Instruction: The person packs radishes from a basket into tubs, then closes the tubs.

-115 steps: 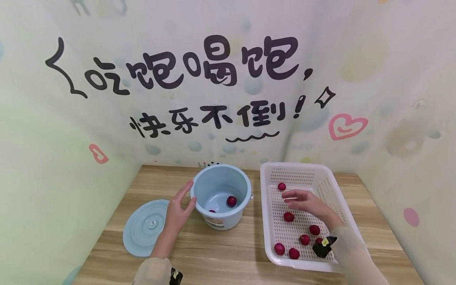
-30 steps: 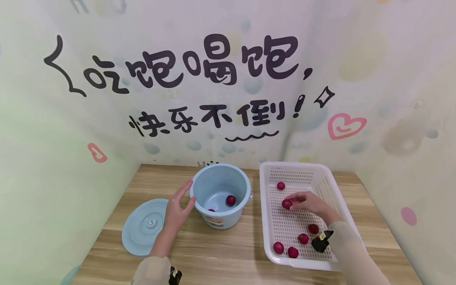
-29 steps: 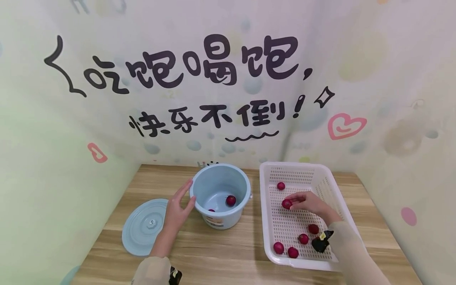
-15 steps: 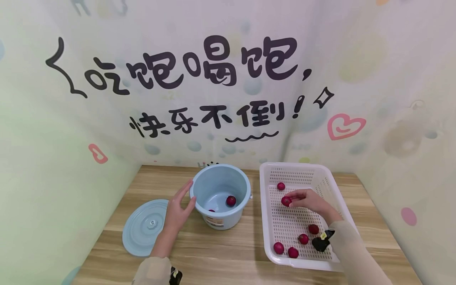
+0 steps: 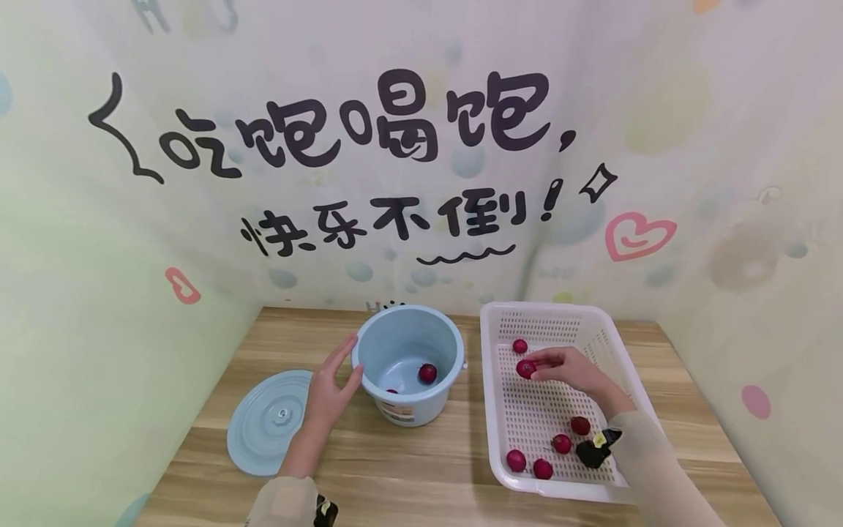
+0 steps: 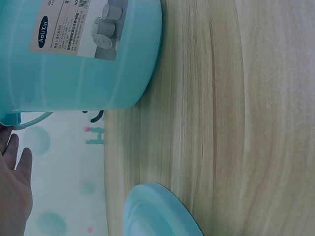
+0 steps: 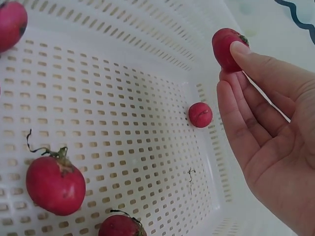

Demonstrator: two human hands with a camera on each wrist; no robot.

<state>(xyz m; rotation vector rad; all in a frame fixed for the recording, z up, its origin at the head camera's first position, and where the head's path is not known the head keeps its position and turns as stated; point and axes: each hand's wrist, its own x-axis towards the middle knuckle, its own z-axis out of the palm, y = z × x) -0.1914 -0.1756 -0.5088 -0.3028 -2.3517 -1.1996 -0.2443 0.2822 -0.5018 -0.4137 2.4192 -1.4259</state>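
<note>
My right hand (image 5: 573, 373) pinches a red radish (image 5: 525, 369) between thumb and fingertips, above the white perforated basket (image 5: 490, 417). In the right wrist view the held radish (image 7: 225, 53) shows a short green stem stub at one end. Other radishes lie in the basket: one radish (image 5: 520, 345) near the back, several at the front, such as this radish (image 7: 55, 186) with a dried stem. My left hand (image 5: 327, 388) rests at the left rim of the light blue bucket (image 5: 431, 407), fingers extended. One radish (image 5: 427, 373) sits inside the bucket, and another is mostly hidden by its front wall.
A round light blue lid (image 5: 257, 432) lies left of the bucket, partly behind the left forearm. All stand on a wood-grain table (image 5: 421, 468). Behind rises a printed wall (image 5: 329, 278). Bare tabletop runs between bucket and basket.
The right hand, earlier hovering with nothing held, has taken a radish from the basket floor and raised it slightly, moving a little left. The left hand stays at the bucket rim.
</note>
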